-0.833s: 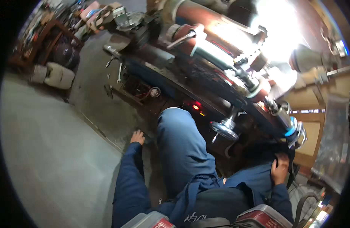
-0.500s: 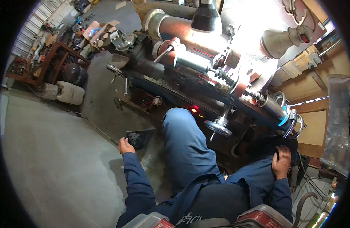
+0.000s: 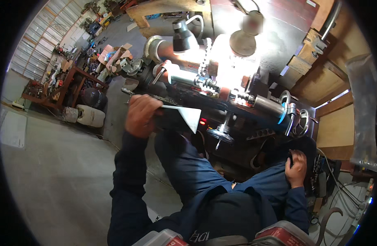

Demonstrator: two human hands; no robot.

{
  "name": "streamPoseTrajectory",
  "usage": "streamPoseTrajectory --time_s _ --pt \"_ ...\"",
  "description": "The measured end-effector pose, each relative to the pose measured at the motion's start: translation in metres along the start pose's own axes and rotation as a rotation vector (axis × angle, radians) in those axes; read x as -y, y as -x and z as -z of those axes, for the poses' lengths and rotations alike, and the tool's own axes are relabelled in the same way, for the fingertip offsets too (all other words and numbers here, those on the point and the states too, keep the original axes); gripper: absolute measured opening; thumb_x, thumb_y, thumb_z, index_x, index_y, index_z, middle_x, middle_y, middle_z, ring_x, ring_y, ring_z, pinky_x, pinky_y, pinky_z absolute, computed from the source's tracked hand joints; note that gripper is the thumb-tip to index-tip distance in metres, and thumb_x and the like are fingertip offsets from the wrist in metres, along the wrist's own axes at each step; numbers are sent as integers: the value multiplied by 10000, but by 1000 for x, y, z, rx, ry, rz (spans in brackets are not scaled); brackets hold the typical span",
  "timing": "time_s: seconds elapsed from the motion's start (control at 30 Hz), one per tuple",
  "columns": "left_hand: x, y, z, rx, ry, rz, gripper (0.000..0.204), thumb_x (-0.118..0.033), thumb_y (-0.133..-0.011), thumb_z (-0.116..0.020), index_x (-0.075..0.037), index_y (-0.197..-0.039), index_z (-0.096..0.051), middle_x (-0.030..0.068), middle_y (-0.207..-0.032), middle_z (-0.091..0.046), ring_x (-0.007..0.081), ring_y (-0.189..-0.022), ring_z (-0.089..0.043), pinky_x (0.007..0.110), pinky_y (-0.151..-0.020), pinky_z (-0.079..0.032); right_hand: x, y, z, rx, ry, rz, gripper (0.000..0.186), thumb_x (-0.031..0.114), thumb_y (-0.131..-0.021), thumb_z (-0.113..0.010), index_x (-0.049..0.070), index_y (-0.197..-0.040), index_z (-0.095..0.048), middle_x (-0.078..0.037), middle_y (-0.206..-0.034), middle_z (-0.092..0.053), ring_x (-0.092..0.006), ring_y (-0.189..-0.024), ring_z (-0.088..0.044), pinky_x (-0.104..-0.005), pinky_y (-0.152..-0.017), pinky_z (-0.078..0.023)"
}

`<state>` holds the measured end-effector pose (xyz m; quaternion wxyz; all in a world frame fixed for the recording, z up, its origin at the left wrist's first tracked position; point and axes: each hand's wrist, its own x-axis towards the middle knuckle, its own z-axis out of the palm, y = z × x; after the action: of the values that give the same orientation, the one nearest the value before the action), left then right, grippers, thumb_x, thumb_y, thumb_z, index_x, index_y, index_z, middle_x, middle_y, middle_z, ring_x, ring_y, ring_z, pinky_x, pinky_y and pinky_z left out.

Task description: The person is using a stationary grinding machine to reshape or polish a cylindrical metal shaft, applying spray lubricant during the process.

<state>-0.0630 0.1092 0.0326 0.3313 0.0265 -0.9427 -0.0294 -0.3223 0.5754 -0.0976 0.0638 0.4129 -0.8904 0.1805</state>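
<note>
My left hand (image 3: 141,117) is raised in front of the lathe, its fingers closed on one edge of a thin flat plate (image 3: 190,118). One corner of this plate shines pale in the light, while the rest is dark or hard to make out. On my right knee rests my right hand (image 3: 296,169), fingers laid over the trouser leg, with nothing plainly held. Ahead of me stands the lathe with a chrome handwheel (image 3: 220,135) near my knees. A long shaft with several lobes (image 3: 208,85) is mounted across it, and a black lamp (image 3: 184,39) lights it.
On the lathe's right end sits a steel cylinder (image 3: 269,107) with a blue band beside more handwheels (image 3: 302,122). A cluttered workbench (image 3: 73,84) and a white jug (image 3: 91,116) stand to the left. Cables (image 3: 340,192) run along the floor at right.
My left hand has lifted the plate from low beside my left knee up toward the lathe, tilting it. The view has shifted. My right hand stays on the knee.
</note>
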Motion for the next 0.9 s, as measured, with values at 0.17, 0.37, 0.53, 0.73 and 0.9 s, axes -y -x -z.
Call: streamPoseTrajectory --time_s 0.17,0.37,0.53,0.73,0.9 --pt "-17 -50 -74 115 107 -38 165 -26 -754 -667 -78 -896 -600 66 -825 -647 272 -786 -623 372 -747 -424 -11 12 3 -21 -13 -16 315 67 -774 -608 10 -1082 -648 -167 -1057 -639 -344 -1065 -571 -433 -966 -441" --pt "-15 -76 -142 182 120 -58 112 -76 -795 -661 -96 -901 -631 68 -854 -664 269 -848 -636 379 -815 -400 -18 17 9 -48 -44 -50 306 68 -764 -617 26 -1065 -658 -159 -1044 -643 -334 -1042 -584 -433 -941 -453" --pt "-15 -63 -159 148 96 16 138 -88 -758 -691 -106 -888 -649 37 -852 -668 260 -891 -631 398 -839 -402 -22 17 10 -73 -87 -44 289 69 -761 -620 22 -1043 -665 -157 -1014 -649 -327 -1025 -593 -433 -934 -455" --pt "-38 -35 -155 165 63 154 271 -123 -730 -762 -110 -979 -655 79 -1018 -660 309 -1011 -605 433 -953 -392 -34 17 9 -117 -168 -21 274 83 -754 -643 27 -1021 -672 -143 -976 -654 -316 -977 -606 -420 -901 -470" --pt "-39 -28 -175 15 -253 152 266 -95 -689 -748 -123 -940 -663 40 -1004 -666 253 -1042 -590 415 -970 -370 -45 19 7 -124 -186 26 250 96 -763 -642 30 -1001 -675 -127 -948 -659 -305 -966 -608 -412 -881 -472"
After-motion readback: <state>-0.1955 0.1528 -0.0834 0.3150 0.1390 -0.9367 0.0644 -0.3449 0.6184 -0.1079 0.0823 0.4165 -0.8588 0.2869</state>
